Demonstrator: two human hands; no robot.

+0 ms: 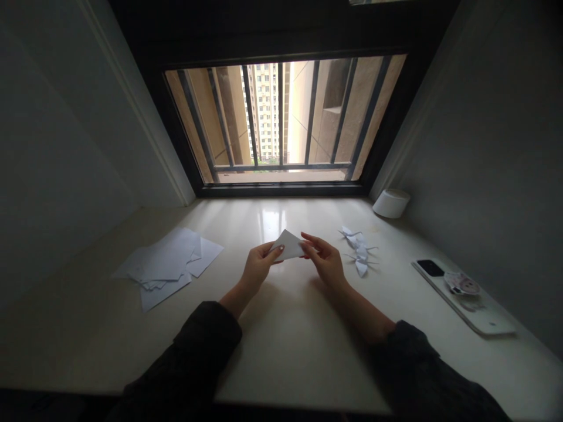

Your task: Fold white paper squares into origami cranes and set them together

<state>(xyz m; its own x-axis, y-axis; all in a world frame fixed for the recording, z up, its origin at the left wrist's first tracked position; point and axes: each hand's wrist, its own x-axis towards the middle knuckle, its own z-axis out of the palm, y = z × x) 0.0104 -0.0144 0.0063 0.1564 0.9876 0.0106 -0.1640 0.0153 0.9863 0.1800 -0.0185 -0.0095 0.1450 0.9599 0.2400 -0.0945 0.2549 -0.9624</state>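
Note:
A small folded piece of white paper [289, 244] is held up just above the pale sill, in the middle of the view. My left hand [258, 264] pinches its left corner between thumb and fingers. My right hand [324, 258] grips its right side, fingers closed over the edge. Both forearms in dark sleeves reach in from the bottom of the picture.
A loose pile of white sheets [169, 262] lies at the left. Several folded paper cranes [359, 249] sit right of my hands. A white phone [463, 295] with a round sticker lies at the far right, a white round object [391, 203] in the back corner. A barred window [284, 117] stands behind.

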